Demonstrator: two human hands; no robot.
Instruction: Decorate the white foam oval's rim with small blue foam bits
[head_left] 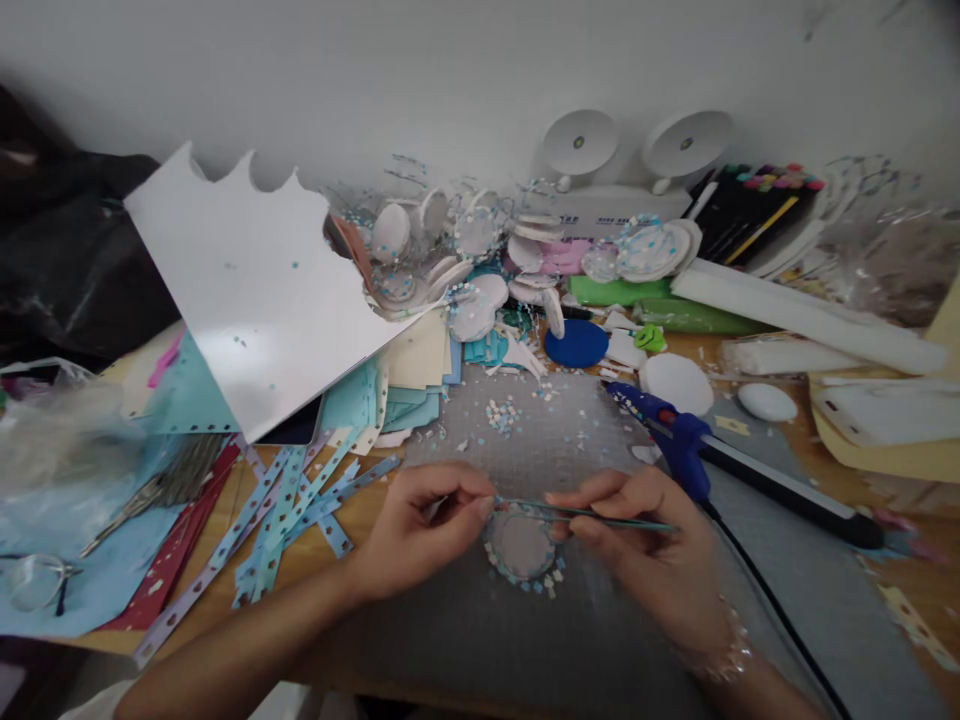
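Note:
My right hand (637, 530) is closed around slim teal tweezers (622, 521), which lie nearly level and point left. Their far end reaches the fingertips of my left hand (442, 525), pinched together; what they hold, if anything, is too small to make out. Just below the tweezers is a round pale disc (523, 546), its rim trimmed with tiny blue and white paper pieces. Both hands are close to this disc, one on each side. A small heap of tiny white and blue paper bits (504, 415) lies beyond it on the grey cutting mat (450, 620).
A blue glue gun (679, 440) lies on the right, its cable running toward the front. Punched paper strips (281, 520), pliers (124, 515) and glasses (37, 582) are on the left. White card (262, 290), decorated discs (480, 305) and a twin-headed lamp (579, 142) stand behind.

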